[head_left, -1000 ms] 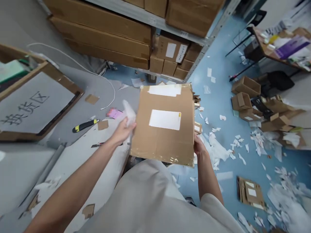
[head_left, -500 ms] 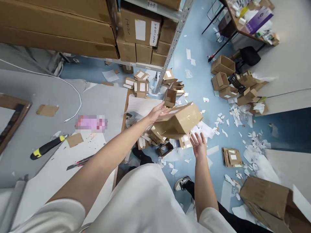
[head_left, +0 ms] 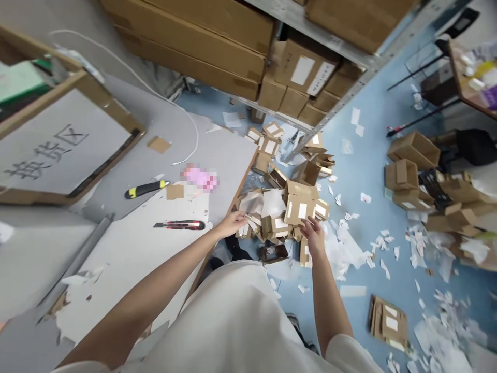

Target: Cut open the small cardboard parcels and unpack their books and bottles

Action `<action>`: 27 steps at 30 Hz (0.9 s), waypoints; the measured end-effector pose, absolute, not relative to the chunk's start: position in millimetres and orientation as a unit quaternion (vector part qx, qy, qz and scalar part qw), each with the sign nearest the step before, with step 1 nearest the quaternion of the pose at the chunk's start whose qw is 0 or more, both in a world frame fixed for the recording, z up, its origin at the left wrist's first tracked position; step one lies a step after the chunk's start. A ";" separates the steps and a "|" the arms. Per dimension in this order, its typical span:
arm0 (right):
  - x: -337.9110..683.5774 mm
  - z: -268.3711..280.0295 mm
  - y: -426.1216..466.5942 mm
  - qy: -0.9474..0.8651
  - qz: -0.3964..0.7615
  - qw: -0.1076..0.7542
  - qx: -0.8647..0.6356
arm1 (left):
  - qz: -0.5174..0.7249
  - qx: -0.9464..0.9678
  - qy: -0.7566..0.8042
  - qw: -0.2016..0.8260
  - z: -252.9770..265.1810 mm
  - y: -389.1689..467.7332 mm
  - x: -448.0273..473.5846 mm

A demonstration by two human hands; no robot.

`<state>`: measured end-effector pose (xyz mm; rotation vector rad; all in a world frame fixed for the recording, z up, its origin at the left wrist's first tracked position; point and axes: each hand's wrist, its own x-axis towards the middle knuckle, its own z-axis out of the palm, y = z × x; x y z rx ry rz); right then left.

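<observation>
My left hand (head_left: 232, 224) is just past the table's edge, its thumb and fingers drawn together. Whatever may be in that pinch is too small to make out. To the right, my right hand (head_left: 313, 237) has its fingers bent and apart. In the view its fingertips overlap the lower edge of a brown cardboard box (head_left: 298, 199) with white labels. Whether they touch it I cannot tell. That box lies on a pile of small opened cartons, with another carton (head_left: 275, 226) between my hands.
On the table (head_left: 233, 155) to the left lie a black-and-red box cutter (head_left: 182, 225), a yellow-and-black knife (head_left: 145, 189) and a blurred pink item (head_left: 200, 177). A metal shelf post (head_left: 345, 101) stands ahead. Flattened cartons (head_left: 390, 321) and paper scraps litter the floor.
The large carton that was in the air between my open hands is gone from there. My hands are closer together, and the left fingers have closed. The view has swung left.
</observation>
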<state>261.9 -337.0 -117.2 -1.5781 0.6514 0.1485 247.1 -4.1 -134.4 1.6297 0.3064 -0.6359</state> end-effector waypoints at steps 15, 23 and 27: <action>363.1 -184.8 -2.7 -0.399 0.184 0.154 -0.885 | -0.218 0.759 0.465 0.401 -170.5 117.9 16.6; 370.5 -209.3 40.1 -0.399 0.151 0.122 -0.896 | -0.207 0.741 0.491 0.407 -176.7 99.1 3.4; 369.7 -211.8 40.0 -0.408 0.160 0.106 -0.893 | -0.200 0.747 0.493 0.398 -173.3 95.6 -0.2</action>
